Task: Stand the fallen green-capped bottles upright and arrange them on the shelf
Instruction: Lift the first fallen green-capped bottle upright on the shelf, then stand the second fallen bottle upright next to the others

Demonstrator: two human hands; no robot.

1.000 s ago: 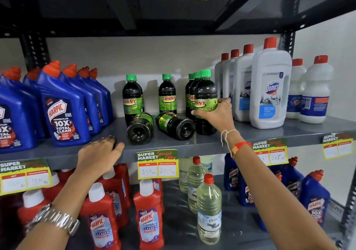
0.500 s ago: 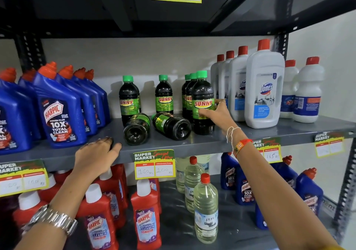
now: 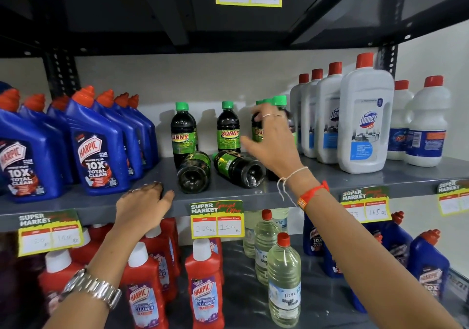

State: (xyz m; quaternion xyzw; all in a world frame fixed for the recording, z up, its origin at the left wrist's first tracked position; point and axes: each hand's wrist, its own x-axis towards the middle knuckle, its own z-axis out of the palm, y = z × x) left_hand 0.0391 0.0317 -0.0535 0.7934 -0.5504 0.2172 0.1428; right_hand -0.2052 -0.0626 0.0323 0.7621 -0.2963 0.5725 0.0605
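Grey metal shelving [image 3: 380,176] with dark slotted uprights [image 3: 59,75] stands against a plain off-white wall [image 3: 203,80], evenly lit.

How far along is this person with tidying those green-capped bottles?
Partly done. Several green-capped bottles already stand upright, such as one at the back and a group by the white jugs. The right hand is open in front of that group, holding nothing; the left hand rests on the shelf edge. Two fallen bottles still lie on their sides.
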